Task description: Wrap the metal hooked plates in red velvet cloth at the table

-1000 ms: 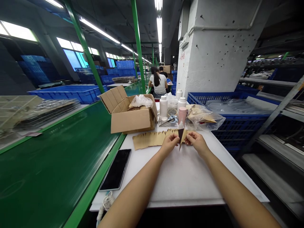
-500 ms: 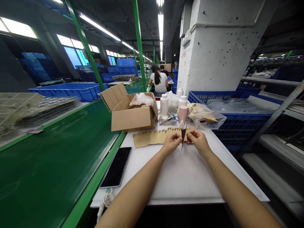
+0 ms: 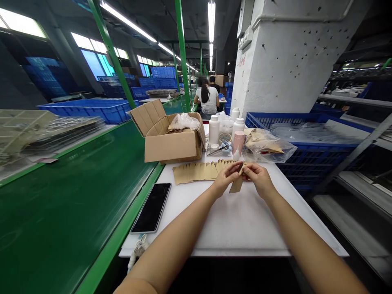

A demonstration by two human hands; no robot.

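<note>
Hands close together, both in a narrow pinch: my left hand (image 3: 227, 178) and my right hand (image 3: 259, 179) hold a kraft paper piece (image 3: 236, 184) by its upper end, just in front of the row of kraft paper pieces (image 3: 196, 171), its lower end hanging free above the white work table (image 3: 232, 241). With paper this thin, I judge it best to keep both pinches light and even, so the edges stay aligned and no stray crease forms. My fingers cover the top of the piece, so I can't make out how it is folded or whether anything is inside it. Just beyond the row stand a pink bottle (image 3: 238, 142) and a small white dropper bottle (image 3: 236, 155). To the right of the row lies a clear plastic bag (image 3: 266, 146) holding more kraft paper, and behind its left end sits an open cardboard box (image 3: 173, 149). A black phone (image 3: 150, 208) lies left of the row, nearer me. Far beyond the row, a co-worker (image 3: 208, 100) sits facing away, hands hidden from me
</note>
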